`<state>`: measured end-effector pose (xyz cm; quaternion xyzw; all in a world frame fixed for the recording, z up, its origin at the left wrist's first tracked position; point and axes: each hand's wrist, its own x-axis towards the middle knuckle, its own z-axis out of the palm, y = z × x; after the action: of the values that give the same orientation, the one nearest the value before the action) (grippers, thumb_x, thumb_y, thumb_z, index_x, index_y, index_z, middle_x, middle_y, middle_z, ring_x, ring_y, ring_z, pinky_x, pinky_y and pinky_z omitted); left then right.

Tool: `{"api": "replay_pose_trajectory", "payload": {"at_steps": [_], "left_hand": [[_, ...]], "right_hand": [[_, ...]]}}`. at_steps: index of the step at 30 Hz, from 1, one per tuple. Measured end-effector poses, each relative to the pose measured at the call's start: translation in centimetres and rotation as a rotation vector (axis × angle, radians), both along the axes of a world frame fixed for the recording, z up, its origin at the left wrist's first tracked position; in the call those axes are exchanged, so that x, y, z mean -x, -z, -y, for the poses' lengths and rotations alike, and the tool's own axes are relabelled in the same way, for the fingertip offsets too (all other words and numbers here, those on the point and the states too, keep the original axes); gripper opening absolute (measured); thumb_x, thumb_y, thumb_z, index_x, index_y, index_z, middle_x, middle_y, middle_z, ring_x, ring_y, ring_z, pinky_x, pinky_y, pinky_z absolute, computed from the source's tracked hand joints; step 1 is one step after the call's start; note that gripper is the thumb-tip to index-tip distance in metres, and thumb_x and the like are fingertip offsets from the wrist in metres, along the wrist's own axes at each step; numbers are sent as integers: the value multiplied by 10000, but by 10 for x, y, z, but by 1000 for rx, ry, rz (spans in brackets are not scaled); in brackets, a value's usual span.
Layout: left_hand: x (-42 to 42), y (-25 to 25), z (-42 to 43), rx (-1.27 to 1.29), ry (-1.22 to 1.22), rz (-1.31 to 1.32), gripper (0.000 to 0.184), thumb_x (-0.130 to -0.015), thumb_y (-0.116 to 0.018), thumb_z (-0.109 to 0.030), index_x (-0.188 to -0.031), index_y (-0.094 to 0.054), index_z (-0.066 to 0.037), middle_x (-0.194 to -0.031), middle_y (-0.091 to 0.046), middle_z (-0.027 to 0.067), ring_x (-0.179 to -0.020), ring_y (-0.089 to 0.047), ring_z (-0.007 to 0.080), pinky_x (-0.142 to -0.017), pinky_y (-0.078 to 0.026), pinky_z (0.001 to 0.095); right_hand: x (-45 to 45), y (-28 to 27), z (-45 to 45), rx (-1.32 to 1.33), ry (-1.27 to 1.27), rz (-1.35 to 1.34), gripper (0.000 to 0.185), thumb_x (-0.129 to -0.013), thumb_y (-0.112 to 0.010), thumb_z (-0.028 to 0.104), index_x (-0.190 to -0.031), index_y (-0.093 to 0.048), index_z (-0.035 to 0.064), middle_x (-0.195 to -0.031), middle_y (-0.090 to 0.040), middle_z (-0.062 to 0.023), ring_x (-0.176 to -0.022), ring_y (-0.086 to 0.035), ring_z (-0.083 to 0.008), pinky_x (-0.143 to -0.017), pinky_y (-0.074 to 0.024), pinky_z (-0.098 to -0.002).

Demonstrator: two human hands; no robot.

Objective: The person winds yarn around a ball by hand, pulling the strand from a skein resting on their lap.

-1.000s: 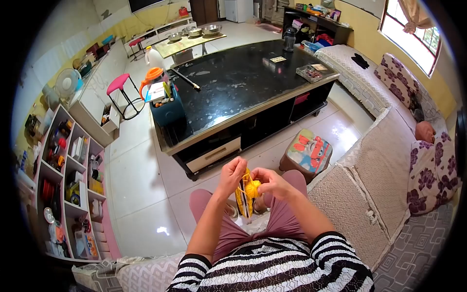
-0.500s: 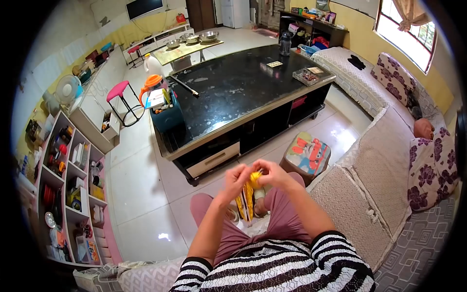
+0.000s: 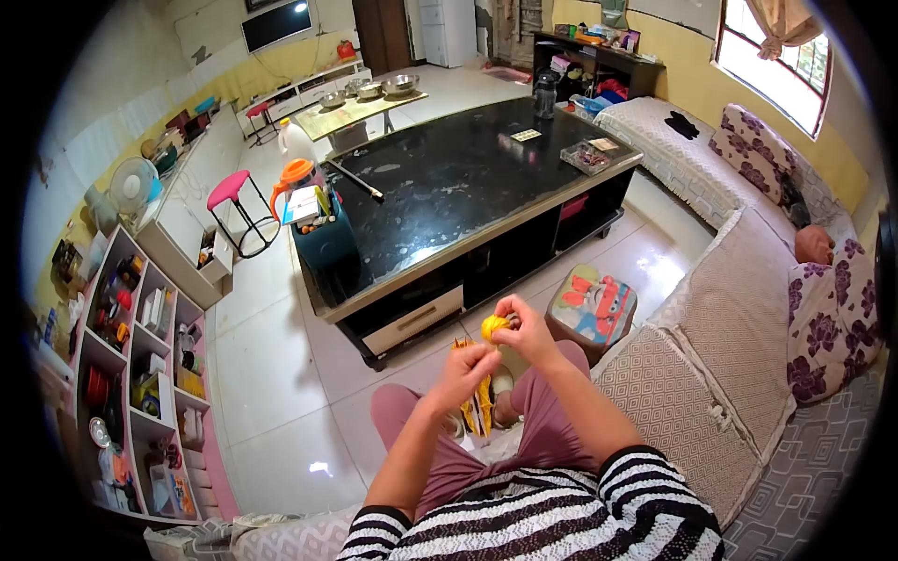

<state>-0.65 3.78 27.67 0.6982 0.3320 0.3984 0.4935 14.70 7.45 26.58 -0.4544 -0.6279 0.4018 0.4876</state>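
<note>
A small ball of yellow yarn (image 3: pixel 494 326) is pinched in the fingers of my right hand (image 3: pixel 527 334), raised in front of my knees. Lower and to the left, my left hand (image 3: pixel 466 371) is closed; what its fingers hold is too small to make out. Just below the hands, between my legs, a yellow strip-like item with a dark and pale middle (image 3: pixel 482 408) hangs or stands; my left hand partly hides its upper end.
Ahead is a long black table (image 3: pixel 440 196) with a teal organizer (image 3: pixel 323 245) at its near left corner. A cartoon-print stool (image 3: pixel 592 307) stands right of my knees. The sofa (image 3: pixel 669 393) is at the right, an open shelf unit (image 3: pixel 140 374) at the left.
My right hand has moved up and right with the yarn ball, while my left hand has dropped lower. The hands are farther apart than half a second ago.
</note>
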Motion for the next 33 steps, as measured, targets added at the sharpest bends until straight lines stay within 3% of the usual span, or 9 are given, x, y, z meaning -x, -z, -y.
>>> {"api": "replay_pose_trajectory", "payload": {"at_steps": [3,7,11,17,19,20,25,28,33], "left_hand": [[5,1,-15,-9,-102,143,205,-854,-459,-164,-684,-471,-49,-573,-383,-72,-529,-330,13,-462,-277,169],[2,20,-29,99,-151,262,204,-874,-430,-199,-717,-454,-72,-594,-392,-71,-530,-350,9,-460,-289,160],[-7,53,-24,181,-167,275,259,-891,-383,-284,-743,-452,-83,-611,-408,-40,-510,-349,31,-446,-276,169],[-17,53,9,216,-12,111,298,-886,-388,-259,-686,-466,-53,-566,-395,-33,-498,-357,46,-445,-293,190],[-13,42,14,247,19,122,303,-875,-415,-251,-668,-484,-41,-544,-403,-35,-492,-369,46,-441,-302,197],[-8,33,11,217,18,85,289,-876,-418,-245,-675,-478,-47,-566,-403,-37,-504,-364,41,-453,-302,190],[10,12,-15,97,-66,76,267,-859,-460,-218,-651,-475,-52,-555,-417,-55,-497,-362,18,-446,-295,169],[10,21,-29,75,-105,98,252,-862,-460,-209,-659,-466,-61,-564,-415,-58,-496,-356,13,-442,-289,161],[2,37,-28,114,-117,213,249,-872,-443,-251,-699,-467,-73,-588,-421,-55,-508,-365,13,-444,-294,158]], "right_hand": [[1,-5,16,382,-282,-263,242,-623,-579,56,-844,-480,65,-745,-489,-8,-644,-495,-76,-565,-413,-189],[-1,-15,22,552,-580,-677,261,-647,-555,38,-882,-445,67,-784,-496,-24,-699,-515,-93,-576,-430,-193],[2,-22,16,414,-448,-839,260,-662,-539,36,-894,-428,73,-789,-492,-25,-713,-514,-101,-574,-443,-205],[1,-16,-3,169,-101,-574,291,-635,-600,51,-870,-430,73,-806,-485,-8,-690,-496,-68,-523,-400,-186],[-4,-2,-8,-78,93,22,234,-642,-610,91,-805,-446,54,-749,-462,-25,-650,-493,-95,-545,-414,-208],[-6,6,-7,-85,72,71,222,-636,-609,91,-790,-457,41,-747,-463,-29,-631,-481,-93,-549,-412,-215],[2,9,15,291,-214,-88,222,-638,-585,65,-827,-468,51,-730,-471,-27,-627,-482,-83,-547,-412,-213],[1,6,19,538,-428,-401,253,-648,-553,35,-870,-435,63,-760,-497,-29,-649,-517,-90,-534,-425,-204],[-2,0,22,599,-599,-733,283,-659,-535,40,-916,-420,73,-804,-510,-46,-688,-536,-120,-549,-449,-221]]}}
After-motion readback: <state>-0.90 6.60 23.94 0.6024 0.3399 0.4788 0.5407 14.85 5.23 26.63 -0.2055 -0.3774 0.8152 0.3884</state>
